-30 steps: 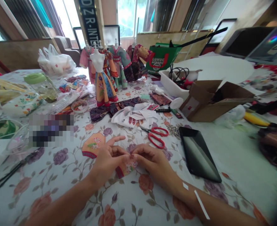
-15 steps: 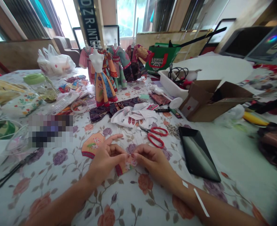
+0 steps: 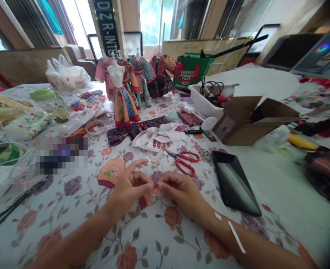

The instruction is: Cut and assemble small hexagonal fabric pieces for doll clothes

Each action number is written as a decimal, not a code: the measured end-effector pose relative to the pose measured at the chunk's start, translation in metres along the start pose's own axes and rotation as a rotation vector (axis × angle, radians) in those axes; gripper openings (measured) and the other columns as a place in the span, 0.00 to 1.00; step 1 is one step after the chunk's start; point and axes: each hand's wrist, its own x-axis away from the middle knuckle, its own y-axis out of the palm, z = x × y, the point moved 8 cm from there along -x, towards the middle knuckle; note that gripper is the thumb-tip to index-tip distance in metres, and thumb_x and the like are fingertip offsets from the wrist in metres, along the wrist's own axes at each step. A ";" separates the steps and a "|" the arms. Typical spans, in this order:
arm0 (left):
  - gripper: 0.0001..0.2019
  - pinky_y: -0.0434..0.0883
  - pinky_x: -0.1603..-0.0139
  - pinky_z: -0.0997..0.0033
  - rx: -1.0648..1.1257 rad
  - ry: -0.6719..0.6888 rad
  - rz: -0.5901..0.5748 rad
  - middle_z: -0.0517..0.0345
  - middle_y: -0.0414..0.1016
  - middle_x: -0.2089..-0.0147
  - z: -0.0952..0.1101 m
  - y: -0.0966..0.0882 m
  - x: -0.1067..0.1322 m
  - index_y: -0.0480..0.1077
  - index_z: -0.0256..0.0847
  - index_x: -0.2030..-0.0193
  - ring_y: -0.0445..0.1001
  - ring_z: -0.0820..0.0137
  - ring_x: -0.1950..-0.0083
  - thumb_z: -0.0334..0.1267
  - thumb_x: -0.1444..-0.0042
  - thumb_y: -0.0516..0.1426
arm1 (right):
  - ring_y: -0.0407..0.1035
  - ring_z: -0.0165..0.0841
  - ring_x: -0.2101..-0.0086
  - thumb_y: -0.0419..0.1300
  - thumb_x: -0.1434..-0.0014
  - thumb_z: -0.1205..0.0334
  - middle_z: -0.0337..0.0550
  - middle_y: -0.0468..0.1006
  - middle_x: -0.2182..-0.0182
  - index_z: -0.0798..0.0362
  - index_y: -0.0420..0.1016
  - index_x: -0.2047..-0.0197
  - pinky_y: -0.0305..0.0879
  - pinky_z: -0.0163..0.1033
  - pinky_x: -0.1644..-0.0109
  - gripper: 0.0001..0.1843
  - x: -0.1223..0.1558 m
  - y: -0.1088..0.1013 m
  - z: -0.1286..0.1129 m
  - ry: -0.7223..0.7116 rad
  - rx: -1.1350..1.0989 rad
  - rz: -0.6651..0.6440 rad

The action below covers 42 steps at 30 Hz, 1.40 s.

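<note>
Between my two hands is a small orange fabric piece [image 3: 153, 197] with printed flowers and a dark red edge. My left hand [image 3: 130, 186] pinches it between thumb and fingers, its index finger stretched out above. From the other side, my right hand [image 3: 179, 186] pinches the same piece, close to my left fingertips. What lies right at the fingertips is too small to make out. A matching orange fabric cutout [image 3: 111, 172] lies flat beside my left hand. Red-handled scissors [image 3: 185, 162] rest just beyond my right hand.
A black tablet [image 3: 235, 183] lies to the right, before an open cardboard box [image 3: 243, 123]. Crumpled white fabric [image 3: 161, 138] is ahead. Behind it stand a doll form in an orange skirt [image 3: 122, 104] and several dressed ones. A lidded jar [image 3: 51, 104] stands left.
Both hands stay almost in place, still pinching the fabric piece. The view has shifted very slightly.
</note>
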 end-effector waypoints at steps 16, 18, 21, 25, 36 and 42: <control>0.35 0.69 0.70 0.73 0.055 -0.013 -0.044 0.60 0.76 0.73 -0.003 -0.004 -0.008 0.58 0.36 0.41 0.75 0.70 0.73 0.34 0.56 0.66 | 0.60 0.27 0.76 0.61 0.45 0.51 0.38 0.72 0.76 0.55 0.75 0.70 0.53 0.33 0.74 0.14 -0.009 0.000 0.010 0.066 -0.053 -0.055; 0.35 0.69 0.70 0.73 0.051 -0.014 -0.042 0.60 0.75 0.73 -0.003 -0.003 -0.008 0.59 0.35 0.42 0.75 0.70 0.74 0.34 0.57 0.67 | 0.60 0.27 0.76 0.64 0.49 0.54 0.38 0.72 0.77 0.56 0.75 0.72 0.54 0.32 0.73 0.12 -0.009 0.002 0.010 0.054 -0.097 -0.057; 0.35 0.70 0.72 0.72 0.060 0.005 -0.061 0.60 0.75 0.74 0.000 0.001 -0.006 0.58 0.35 0.42 0.74 0.70 0.76 0.33 0.57 0.66 | 0.61 0.28 0.76 0.64 0.49 0.56 0.38 0.72 0.78 0.56 0.74 0.74 0.56 0.33 0.72 0.11 -0.007 0.002 0.007 0.036 -0.111 -0.035; 0.40 0.70 0.74 0.70 0.096 0.031 -0.112 0.63 0.75 0.74 0.007 0.004 -0.004 0.51 0.39 0.37 0.73 0.70 0.79 0.32 0.55 0.65 | 0.59 0.26 0.78 0.63 0.49 0.56 0.37 0.71 0.79 0.56 0.74 0.75 0.53 0.32 0.74 0.11 -0.007 0.000 0.003 0.068 -0.059 -0.036; 0.26 0.69 0.62 0.71 0.023 -0.140 -0.122 0.57 0.76 0.69 0.014 -0.008 -0.018 0.62 0.36 0.43 0.74 0.73 0.69 0.37 0.48 0.62 | 0.53 0.24 0.81 0.61 0.47 0.53 0.33 0.64 0.82 0.56 0.73 0.74 0.47 0.32 0.77 0.14 -0.017 -0.015 0.001 0.168 -0.046 -0.054; 0.27 0.70 0.61 0.68 -0.021 -0.128 -0.097 0.54 0.78 0.66 0.011 -0.014 -0.018 0.61 0.38 0.43 0.76 0.69 0.65 0.41 0.49 0.63 | 0.54 0.25 0.80 0.60 0.46 0.51 0.33 0.64 0.81 0.55 0.71 0.74 0.50 0.32 0.77 0.15 -0.016 -0.018 0.007 0.121 -0.028 0.008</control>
